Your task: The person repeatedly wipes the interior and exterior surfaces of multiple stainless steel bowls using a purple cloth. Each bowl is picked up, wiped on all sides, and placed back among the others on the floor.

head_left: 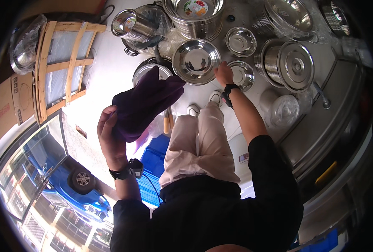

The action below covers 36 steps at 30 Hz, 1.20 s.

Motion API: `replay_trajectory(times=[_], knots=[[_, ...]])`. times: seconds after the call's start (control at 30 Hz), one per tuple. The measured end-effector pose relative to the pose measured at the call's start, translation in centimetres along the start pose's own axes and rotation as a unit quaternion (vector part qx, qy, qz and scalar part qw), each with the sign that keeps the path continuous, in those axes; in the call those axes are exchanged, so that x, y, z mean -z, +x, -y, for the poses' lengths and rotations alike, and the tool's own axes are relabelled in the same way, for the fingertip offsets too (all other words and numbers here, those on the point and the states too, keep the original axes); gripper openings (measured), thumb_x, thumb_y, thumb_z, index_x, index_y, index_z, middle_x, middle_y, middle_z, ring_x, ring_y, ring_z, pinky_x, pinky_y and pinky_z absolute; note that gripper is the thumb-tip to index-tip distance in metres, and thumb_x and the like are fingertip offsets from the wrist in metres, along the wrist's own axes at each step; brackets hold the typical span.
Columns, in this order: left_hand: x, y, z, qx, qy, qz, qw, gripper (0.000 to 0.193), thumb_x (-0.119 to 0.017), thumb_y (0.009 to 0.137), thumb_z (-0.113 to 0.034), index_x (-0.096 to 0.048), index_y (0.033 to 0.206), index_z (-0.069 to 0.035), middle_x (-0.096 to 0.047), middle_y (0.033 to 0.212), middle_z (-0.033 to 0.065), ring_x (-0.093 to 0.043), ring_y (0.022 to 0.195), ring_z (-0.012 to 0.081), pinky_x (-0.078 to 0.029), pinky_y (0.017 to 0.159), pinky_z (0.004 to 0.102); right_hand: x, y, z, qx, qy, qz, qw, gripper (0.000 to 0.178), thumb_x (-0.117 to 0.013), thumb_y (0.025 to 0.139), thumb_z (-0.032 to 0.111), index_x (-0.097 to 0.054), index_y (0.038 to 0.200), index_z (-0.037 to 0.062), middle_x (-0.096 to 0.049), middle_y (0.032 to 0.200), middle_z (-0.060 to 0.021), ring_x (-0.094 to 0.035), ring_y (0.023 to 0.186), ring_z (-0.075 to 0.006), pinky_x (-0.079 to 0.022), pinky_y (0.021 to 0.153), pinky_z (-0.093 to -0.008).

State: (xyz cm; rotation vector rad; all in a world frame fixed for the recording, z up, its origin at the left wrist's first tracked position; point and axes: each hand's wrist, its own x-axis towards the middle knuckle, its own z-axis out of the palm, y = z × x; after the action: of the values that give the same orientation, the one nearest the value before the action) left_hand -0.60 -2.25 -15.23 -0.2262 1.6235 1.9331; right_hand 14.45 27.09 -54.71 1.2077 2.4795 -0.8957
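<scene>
The wide steel basin (197,61) lies just left of the right hand (224,74), whose fingers are closed at the basin's near right rim; the round bowl opens up toward the viewer and, being circular, has no long axis. The left hand (110,134) is clamped on the left edge of a purple cloth (142,105), which hangs in loose folds. The cloth's long axis runs from that grip forward and to the right, so its far end points at the basin's near left rim; whether the tip touches the rim or only hangs above it cannot be told from this overhead angle. The right hand is clearly the nearer of the two to the basin, with the cloth bridging most of the gap from the left.

Just right of the right hand sits a small steel bowl (242,76), close behind the fingers, and beyond it, farther forward, another small bowl (241,42). Well to its right stands a lidded pot (295,67). Ahead of the basin a stack of large basins (195,17) crowds the far side. Well forward and left of the left hand leans a wooden crate (71,65).
</scene>
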Motion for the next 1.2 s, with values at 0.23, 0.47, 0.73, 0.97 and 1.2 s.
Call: replay_trajectory(times=[0.23,0.47,0.73,0.97,1.2], knots=[[-0.5,-3.2,-1.9,0.002,-0.005,-0.011,1.0,0.024,-0.051,0.091,-0.001,-0.058,0.113,0.005,-0.063,0.109,0.0134,-0.061,0.103,0.0207,-0.046,0.094,0.0296,2.8,-0.6,3.0,-0.036,-0.017,-0.015,0.999,0.038,-0.063,0.085,0.017,-0.046,0.107,-0.0088,-0.068,0.089,-0.0278,-0.069,0.085,-0.0408,-0.057,0.074,-0.0463],[-5.7,-8.1,-9.6,-0.026,-0.054,0.067,0.996,0.025,-0.051,0.091,-0.001,-0.057,0.115,0.005,-0.063,0.111,0.0156,-0.062,0.103,0.0214,-0.047,0.095,0.0301,11.5,-6.3,6.4,0.01,0.062,-0.022,0.998,0.043,-0.066,0.08,0.02,-0.045,0.106,-0.0066,-0.065,0.089,-0.0317,-0.065,0.085,-0.0469,-0.054,0.076,-0.0527],[-10.4,-13.1,-21.2,-0.144,-0.105,0.197,0.964,0.033,-0.051,0.089,-0.005,-0.054,0.12,0.004,-0.06,0.121,0.0184,-0.06,0.112,0.0277,-0.045,0.101,0.0365,24.0,-15.5,13.3,0.137,0.146,0.004,0.98,0.037,-0.067,0.078,0.022,-0.053,0.101,-0.0036,-0.067,0.084,-0.0224,-0.066,0.082,-0.0416,-0.051,0.073,-0.0494],[-7.7,-4.1,-13.6,-0.111,0.234,0.227,0.939,0.053,-0.057,0.093,-0.003,-0.045,0.144,-0.009,-0.062,0.125,0.0107,-0.059,0.105,0.0157,-0.047,0.092,0.0287,27.9,-19.8,15.8,0.182,0.259,-0.035,0.948,0.03,-0.071,0.079,0.013,-0.053,0.101,0.0011,-0.065,0.07,-0.0129,-0.067,0.062,-0.023,-0.049,0.054,-0.0358],[-2.2,-2.4,-8.8,-0.092,0.285,0.152,0.942,0.055,-0.071,0.084,-0.016,-0.053,0.134,0.001,-0.066,0.119,0.0142,-0.062,0.111,0.0226,-0.047,0.096,0.035,29.1,-24.7,16.5,0.153,0.372,-0.031,0.915,0.03,-0.072,0.081,0.013,-0.053,0.101,0.0013,-0.068,0.073,-0.0105,-0.068,0.064,-0.0177,-0.052,0.056,-0.0327]])
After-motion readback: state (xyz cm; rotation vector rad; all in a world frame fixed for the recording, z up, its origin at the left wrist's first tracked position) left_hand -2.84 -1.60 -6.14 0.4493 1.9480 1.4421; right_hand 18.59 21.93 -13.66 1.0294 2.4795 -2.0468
